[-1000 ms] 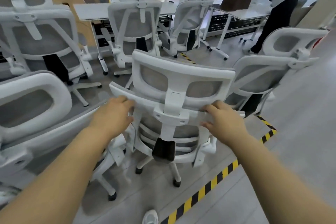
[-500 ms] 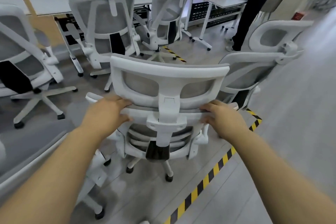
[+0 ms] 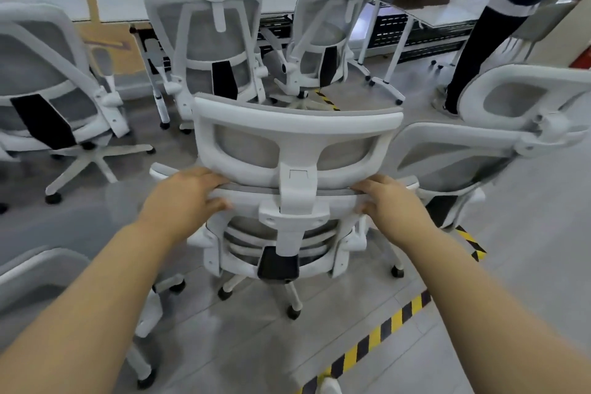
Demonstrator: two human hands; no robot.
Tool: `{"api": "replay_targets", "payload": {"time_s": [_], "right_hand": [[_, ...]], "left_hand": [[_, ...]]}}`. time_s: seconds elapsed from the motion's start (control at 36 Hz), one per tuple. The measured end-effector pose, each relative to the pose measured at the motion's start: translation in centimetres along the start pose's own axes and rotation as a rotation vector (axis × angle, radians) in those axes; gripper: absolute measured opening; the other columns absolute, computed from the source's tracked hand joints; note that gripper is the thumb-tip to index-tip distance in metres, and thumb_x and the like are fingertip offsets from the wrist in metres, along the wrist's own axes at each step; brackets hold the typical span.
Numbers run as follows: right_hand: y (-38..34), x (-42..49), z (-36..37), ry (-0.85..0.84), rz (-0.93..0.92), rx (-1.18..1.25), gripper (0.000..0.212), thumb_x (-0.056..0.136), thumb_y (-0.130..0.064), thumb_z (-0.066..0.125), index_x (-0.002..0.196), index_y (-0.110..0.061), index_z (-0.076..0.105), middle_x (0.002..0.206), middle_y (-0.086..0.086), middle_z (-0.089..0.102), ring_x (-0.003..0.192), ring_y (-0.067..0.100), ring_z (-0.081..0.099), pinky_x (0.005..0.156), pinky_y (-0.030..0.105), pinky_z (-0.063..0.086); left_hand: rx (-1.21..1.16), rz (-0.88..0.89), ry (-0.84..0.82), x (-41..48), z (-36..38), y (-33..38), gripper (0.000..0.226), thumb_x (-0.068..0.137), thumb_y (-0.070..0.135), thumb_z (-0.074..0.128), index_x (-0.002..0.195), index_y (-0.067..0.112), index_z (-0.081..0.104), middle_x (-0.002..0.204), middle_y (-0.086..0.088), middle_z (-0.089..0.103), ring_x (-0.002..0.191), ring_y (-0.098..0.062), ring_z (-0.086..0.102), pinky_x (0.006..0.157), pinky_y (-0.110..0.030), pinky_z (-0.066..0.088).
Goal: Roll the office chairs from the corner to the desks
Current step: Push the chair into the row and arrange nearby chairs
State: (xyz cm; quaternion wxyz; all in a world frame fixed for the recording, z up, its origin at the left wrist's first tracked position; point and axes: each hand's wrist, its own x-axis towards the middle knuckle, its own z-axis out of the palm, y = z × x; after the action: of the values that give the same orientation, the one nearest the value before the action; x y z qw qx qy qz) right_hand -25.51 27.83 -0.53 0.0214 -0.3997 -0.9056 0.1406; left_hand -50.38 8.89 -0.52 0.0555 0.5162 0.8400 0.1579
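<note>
Head view: white mesh office chair (image 3: 289,201), centre, back facing near; left hand (image 3: 182,198) and right hand (image 3: 391,201) each clamped on its backrest (image 3: 246,200) top edge, below the headrest (image 3: 297,125). Far: white desks (image 3: 124,4), two matching chairs (image 3: 204,41) before them. Right: yellow-black floor tape (image 3: 380,333), a standing person (image 3: 479,38).

Held chair (image 3: 297,201) centre; chairs left (image 3: 41,80), right (image 3: 479,150), ahead (image 3: 211,38); desks (image 3: 281,0) behind.

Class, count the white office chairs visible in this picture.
6: held chair, centre; far-left chair; back-left chair and back-right chair by the desk; right chair; bottom-left chair, cut off. Others may be hidden.
</note>
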Motion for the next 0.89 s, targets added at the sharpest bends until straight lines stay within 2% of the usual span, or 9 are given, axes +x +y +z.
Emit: {"api": "replay_targets", "payload": {"time_s": [0.19,0.31,0.5,0.67,0.78,0.89], "right_hand": [[4.7,3.5,-0.9,-0.017,-0.146,0.0,0.045,0.087,-0.006,0.057,0.13,-0.021,0.056,0.136,0.002,0.049,0.12,0.03,0.047,0.099,0.039,0.042],[6.9,4.8,-1.6,-0.024,-0.199,0.027,0.041,0.088,-0.009,0.057,0.127,-0.023,0.058,0.134,0.001,0.051,0.124,0.034,0.045,0.106,0.047,0.036],[8.8,5.6,-2.4,-0.032,-0.319,0.056,0.039,0.091,-0.007,0.054,0.129,-0.015,0.056,0.134,0.007,0.052,0.12,0.03,0.048,0.109,0.051,0.029],[9.7,6.5,-2.6,-0.042,-0.385,0.092,0.04,0.091,-0.005,0.053,0.13,-0.012,0.055,0.134,0.008,0.053,0.123,0.03,0.045,0.11,0.051,0.027],[10.4,7.2,-2.8,-0.048,-0.422,0.127,0.039,0.091,-0.002,0.053,0.129,-0.011,0.056,0.134,0.009,0.053,0.123,0.03,0.045,0.112,0.052,0.024],[11.0,8.3,-3.0,-0.091,-0.436,0.126,0.039,0.091,-0.005,0.054,0.129,-0.014,0.056,0.134,0.007,0.052,0.113,0.027,0.053,0.111,0.052,0.027]], "left_hand": [[0.018,-0.118,0.03,0.2,1.7,4.3,0.036,0.087,0.026,0.063,0.123,0.022,0.06,0.126,0.0,0.058,0.115,-0.024,0.051,0.084,-0.036,0.044],[0.023,-0.135,0.059,-0.1,2.5,6.0,0.036,0.086,0.02,0.063,0.122,0.02,0.061,0.122,-0.003,0.061,0.112,-0.027,0.054,0.085,-0.041,0.048],[0.0,-0.204,0.067,-1.0,2.9,7.9,0.035,0.087,0.019,0.059,0.122,0.026,0.06,0.117,-0.001,0.063,0.107,-0.027,0.057,0.083,-0.044,0.05],[0.027,-0.288,0.046,-1.2,2.9,9.1,0.037,0.09,0.013,0.055,0.125,0.023,0.058,0.123,-0.003,0.061,0.109,-0.026,0.056,0.088,-0.04,0.047],[0.067,-0.285,0.043,-1.4,3.3,9.8,0.04,0.088,0.01,0.055,0.126,0.024,0.058,0.124,-0.003,0.061,0.108,-0.025,0.056,0.084,-0.035,0.046],[0.078,-0.307,0.056,-1.6,3.4,10.8,0.041,0.087,0.01,0.055,0.125,0.025,0.058,0.125,-0.003,0.06,0.109,-0.027,0.056,0.087,-0.039,0.048]]}}
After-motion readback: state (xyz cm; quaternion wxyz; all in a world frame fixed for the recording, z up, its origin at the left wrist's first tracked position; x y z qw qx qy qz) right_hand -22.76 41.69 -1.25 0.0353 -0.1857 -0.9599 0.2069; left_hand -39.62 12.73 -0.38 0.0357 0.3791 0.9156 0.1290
